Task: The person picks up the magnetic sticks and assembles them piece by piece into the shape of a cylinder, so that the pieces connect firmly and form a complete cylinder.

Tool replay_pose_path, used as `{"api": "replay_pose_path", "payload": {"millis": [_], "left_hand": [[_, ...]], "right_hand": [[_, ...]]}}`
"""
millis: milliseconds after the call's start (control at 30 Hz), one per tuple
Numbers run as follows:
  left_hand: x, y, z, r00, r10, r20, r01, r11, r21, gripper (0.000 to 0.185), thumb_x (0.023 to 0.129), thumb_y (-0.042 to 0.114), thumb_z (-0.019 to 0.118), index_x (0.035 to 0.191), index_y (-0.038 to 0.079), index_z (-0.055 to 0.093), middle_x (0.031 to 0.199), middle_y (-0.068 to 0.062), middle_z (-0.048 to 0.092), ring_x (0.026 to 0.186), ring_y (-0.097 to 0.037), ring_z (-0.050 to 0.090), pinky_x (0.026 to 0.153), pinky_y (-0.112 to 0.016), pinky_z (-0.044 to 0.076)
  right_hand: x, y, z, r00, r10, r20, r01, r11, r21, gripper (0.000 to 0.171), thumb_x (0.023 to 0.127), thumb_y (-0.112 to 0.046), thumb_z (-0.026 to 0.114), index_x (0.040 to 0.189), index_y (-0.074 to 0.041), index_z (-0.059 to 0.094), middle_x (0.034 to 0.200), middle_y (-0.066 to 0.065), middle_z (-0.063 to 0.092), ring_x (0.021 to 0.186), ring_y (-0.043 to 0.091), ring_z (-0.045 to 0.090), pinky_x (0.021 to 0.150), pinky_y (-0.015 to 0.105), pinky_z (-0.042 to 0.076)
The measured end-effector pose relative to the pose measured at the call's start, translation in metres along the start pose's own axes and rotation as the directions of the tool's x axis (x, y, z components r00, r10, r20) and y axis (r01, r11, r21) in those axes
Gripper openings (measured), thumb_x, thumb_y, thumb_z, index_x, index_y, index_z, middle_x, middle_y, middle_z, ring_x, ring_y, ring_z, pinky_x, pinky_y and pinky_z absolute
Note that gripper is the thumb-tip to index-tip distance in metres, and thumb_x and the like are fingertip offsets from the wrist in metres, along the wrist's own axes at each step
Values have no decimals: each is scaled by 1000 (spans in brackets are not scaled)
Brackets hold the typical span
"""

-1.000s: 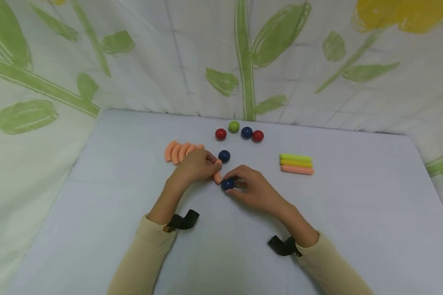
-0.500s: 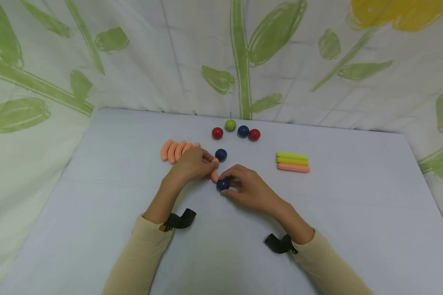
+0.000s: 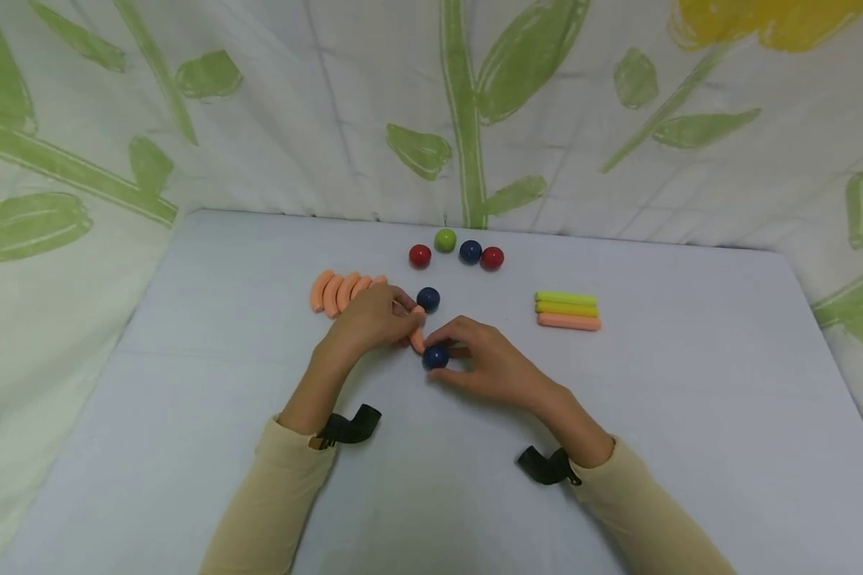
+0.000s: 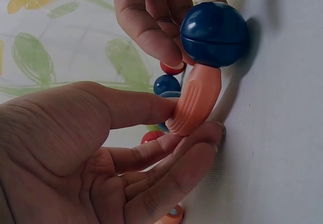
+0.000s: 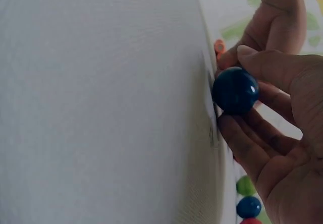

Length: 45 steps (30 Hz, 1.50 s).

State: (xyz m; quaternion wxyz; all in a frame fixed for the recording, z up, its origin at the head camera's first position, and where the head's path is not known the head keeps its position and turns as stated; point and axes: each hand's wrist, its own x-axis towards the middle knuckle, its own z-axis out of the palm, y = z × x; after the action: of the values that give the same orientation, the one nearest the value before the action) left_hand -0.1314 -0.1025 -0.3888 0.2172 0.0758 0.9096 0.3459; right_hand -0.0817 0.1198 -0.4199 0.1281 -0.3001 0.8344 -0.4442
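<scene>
My left hand [image 3: 374,321] pinches an orange curved rod [image 4: 197,98] between thumb and fingers, over the white table. Thumb and fingers of my right hand [image 3: 499,363] hold a glossy blue ball [image 4: 214,35] with a seam line. In the left wrist view this ball meets the far end of the curved rod. The right wrist view shows the same ball low at the table surface, with the rod mostly hidden behind it. A second blue ball [image 3: 428,299] lies at the rod's other end, near my left fingertips; whether they touch is unclear.
Several orange curved rods [image 3: 331,295] lie side by side left of my left hand, partly covered by it. At the back sit a red ball [image 3: 420,255], a green ball [image 3: 445,239], a blue ball [image 3: 471,252] and another red ball [image 3: 492,258]. Straight rods [image 3: 566,309] lie at right.
The whole head view has shifted slightly. Both hands keep their hold on the curved rod and the blue ball, which have hardly moved relative to the table.
</scene>
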Motion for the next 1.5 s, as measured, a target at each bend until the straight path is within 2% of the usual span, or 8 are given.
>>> {"api": "replay_pose_path", "payload": {"millis": [367, 600, 767, 900, 1000, 1133, 1233, 1500], "left_hand": [[-2, 0, -2, 1000, -9, 8, 8, 999, 45, 38, 99, 36, 70, 120, 5, 76, 95, -7, 73, 84, -18, 64, 71, -26, 48], [-4, 2, 0, 1000, 7, 11, -7, 999, 51, 40, 100, 39, 70, 118, 5, 78, 93, -6, 74, 81, -16, 63, 68, -24, 47], [-4, 2, -1, 1000, 19, 9, -19, 999, 36, 33, 102, 38, 66, 91, 10, 77, 69, 3, 57, 66, -12, 53, 60, -24, 39], [-6, -1, -4, 999, 38, 11, -38, 999, 18, 46, 104, 37, 62, 63, 16, 58, 56, 7, 39, 57, -10, 38, 54, -23, 26], [-10, -3, -10, 999, 47, -9, -46, 998, 34, 50, 105, 37, 61, 60, 15, 55, 54, 7, 38, 57, -10, 35, 54, -23, 21], [-17, -6, -23, 998, -2, -57, 3, 1000, 17, 37, 106, 41, 60, 97, 8, 77, 74, -1, 68, 64, -12, 58, 59, -23, 40], [-22, -9, -32, 993, -45, -107, 43, 999, -27, 43, 106, 42, 60, 129, 7, 71, 104, -9, 78, 81, -20, 73, 73, -31, 53], [-19, -16, -39, 969, -72, -237, 73, 997, -4, 47, 105, 40, 61, 135, 5, 67, 125, -16, 74, 112, -34, 69, 91, -48, 56]], "right_hand": [[0, -4, 0, 998, -45, -44, 41, 994, -104, 29, 92, -15, 84, 118, -10, 74, 117, 2, 73, 106, 13, 68, 97, 32, 60], [-6, -3, -7, 999, 8, -44, -15, 987, -161, 28, 93, -16, 83, 119, -12, 75, 116, -1, 73, 100, 10, 69, 91, 33, 60], [-6, -2, -14, 999, 18, -33, -23, 988, -150, 27, 94, -11, 80, 120, -9, 74, 117, 2, 74, 103, 14, 70, 94, 35, 61], [-5, -1, -18, 1000, 10, -29, -14, 992, -126, 26, 94, -8, 78, 120, -7, 73, 117, 4, 74, 106, 15, 71, 95, 34, 62], [-5, 0, -20, 1000, 13, -24, -16, 993, -113, 26, 94, -7, 77, 120, -6, 73, 117, 5, 75, 107, 16, 72, 95, 33, 62], [-6, 2, -22, 999, 34, -5, -34, 994, -104, 26, 95, -7, 77, 120, -7, 73, 117, 4, 75, 107, 15, 73, 96, 32, 62], [-7, 4, -22, 999, 45, 5, -44, 994, -103, 26, 95, -7, 77, 121, -7, 73, 117, 4, 75, 106, 15, 73, 96, 31, 62], [-7, 7, -21, 999, 39, -25, -42, 989, -142, 30, 92, -14, 84, 120, -10, 74, 116, 1, 74, 105, 13, 73, 95, 32, 61]]}}
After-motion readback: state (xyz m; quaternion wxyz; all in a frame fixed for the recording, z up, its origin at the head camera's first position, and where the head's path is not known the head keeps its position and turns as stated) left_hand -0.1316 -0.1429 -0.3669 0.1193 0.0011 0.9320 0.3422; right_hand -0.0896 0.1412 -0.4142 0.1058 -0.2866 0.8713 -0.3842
